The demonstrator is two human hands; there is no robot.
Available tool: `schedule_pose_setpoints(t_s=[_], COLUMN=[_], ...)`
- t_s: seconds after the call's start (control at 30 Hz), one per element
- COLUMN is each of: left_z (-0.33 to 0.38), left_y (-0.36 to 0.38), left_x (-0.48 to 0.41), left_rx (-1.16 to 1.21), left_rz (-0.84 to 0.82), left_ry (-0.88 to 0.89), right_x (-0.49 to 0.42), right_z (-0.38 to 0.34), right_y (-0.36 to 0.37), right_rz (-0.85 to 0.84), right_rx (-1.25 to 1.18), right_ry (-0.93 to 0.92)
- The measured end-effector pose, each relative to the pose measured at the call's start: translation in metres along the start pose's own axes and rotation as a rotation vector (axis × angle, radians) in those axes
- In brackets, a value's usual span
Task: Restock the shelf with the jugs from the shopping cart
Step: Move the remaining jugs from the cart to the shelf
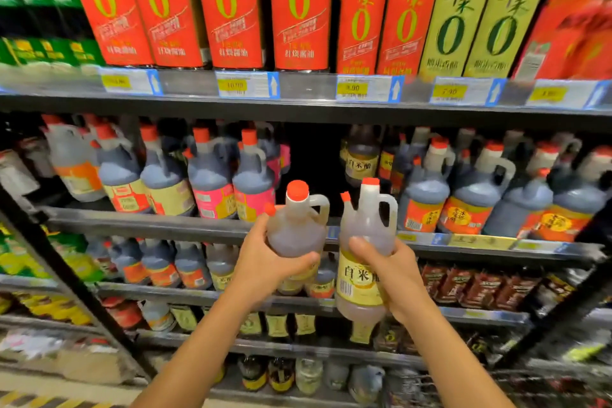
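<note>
So, both hands are busy here. The left hand [265,258] is gripping the left jug [298,225] around its belly from the 9 o'clock side, and the right hand [394,275] is wrapping the right jug [364,242] around its middle from the 3 o'clock side. Neither one is free.

Both jugs are standing pretty much upright, long axis running 6 to 12, orange caps at 12 and handles sticking out toward 3. The left one is leaning a touch. They're hanging side by side, close together, in front of the middle shelf [149,225].

The thing everything's hinging on is the dark gap [311,159] in that row. It's sitting at 12 o'clock from the hands, straight up and back. The left jug is lining up right under it, while the right jug is sitting more at the gap's 3 o'clock edge. I'd say the left hand is looking nearer for going in first, bottom leading and staying upright.

On the writing, the right jug's yellow label is showing 白米 plus a third character that the fingers are covering. A back jug [361,159] at the gap's 3 o'clock is reading 白米醋, so that's looking like the matching spot. The top-shelf bottles [299,7] are showing 千禾 and a big 0. One price tag [352,88] is reading 9.90, and the rest are blurring out.
</note>
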State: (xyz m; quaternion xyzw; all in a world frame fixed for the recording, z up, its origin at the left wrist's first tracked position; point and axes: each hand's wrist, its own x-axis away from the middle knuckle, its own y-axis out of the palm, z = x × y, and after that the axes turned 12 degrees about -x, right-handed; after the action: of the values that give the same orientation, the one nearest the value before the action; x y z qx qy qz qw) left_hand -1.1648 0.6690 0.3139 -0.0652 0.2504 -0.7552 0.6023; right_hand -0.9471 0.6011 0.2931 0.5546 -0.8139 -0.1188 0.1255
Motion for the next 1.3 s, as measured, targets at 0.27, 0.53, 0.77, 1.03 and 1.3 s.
schedule_pose_setpoints(t_s=[0.27,0.53,0.77,1.03,1.3], left_z=[0.014,0.002,-0.016,-0.026,-0.026], left_y=[0.002,0.03,0.049,0.046,0.067], left_x=[-0.081,-0.136,-0.161,-0.155,-0.158], left_rx=[0.034,0.03,0.085,0.036,-0.077], left_rz=[-0.074,-0.116,-0.164,-0.307,-0.192], left_ry=[0.197,0.011,-0.095,-0.034,-0.056], right_x=[-0.028,-0.041,-0.043,-0.042,-0.04], right_z=[-0.008,-0.011,-0.012,-0.005,0.003], right_y=[0.007,0.012,0.01,0.001,-0.01], right_rz=[0.077,0.161,0.175,0.186,0.212], right_rx=[-0.022,0.017,0.02,0.012,-0.004], right_ry=[-0.061,-0.096,-0.095,-0.084,-0.069])
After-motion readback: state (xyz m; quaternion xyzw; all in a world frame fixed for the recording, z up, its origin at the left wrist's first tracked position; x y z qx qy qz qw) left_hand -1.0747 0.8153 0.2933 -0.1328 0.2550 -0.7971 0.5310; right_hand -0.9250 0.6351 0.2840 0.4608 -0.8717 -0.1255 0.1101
